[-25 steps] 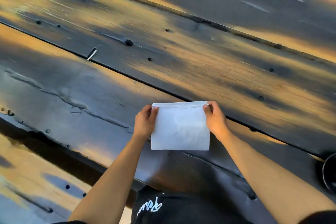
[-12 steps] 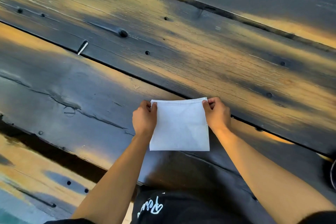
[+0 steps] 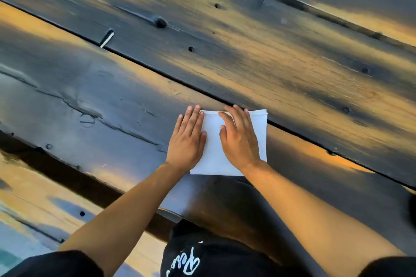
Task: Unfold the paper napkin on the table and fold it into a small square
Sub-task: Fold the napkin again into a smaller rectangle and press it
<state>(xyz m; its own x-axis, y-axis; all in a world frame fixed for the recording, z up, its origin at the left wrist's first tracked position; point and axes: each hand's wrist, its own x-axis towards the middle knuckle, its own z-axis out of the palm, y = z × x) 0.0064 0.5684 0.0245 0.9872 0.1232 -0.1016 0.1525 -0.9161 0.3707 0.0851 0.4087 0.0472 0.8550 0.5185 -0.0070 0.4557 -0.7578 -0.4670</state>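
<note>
A white paper napkin (image 3: 213, 153), folded into a rough rectangle, lies flat on the dark wooden table (image 3: 101, 96) near its front edge. My left hand (image 3: 188, 139) lies palm down with fingers straight over the napkin's left edge. My right hand (image 3: 239, 139) presses flat on the napkin's middle, fingers stretched toward its far edge. The far right corner of the napkin shows layered edges. Both hands cover parts of the napkin.
The table is made of wide dark planks with gaps, cracks and knot holes. A small white sliver (image 3: 107, 38) sticks out of a plank gap at the left. A dark round object (image 3: 412, 209) sits at the right edge. A bench (image 3: 45, 198) lies below the table's front edge.
Both hands have let go of the napkin's far corners and now lie flat on it. My right hand has shifted left, from the right corner onto the napkin's middle.
</note>
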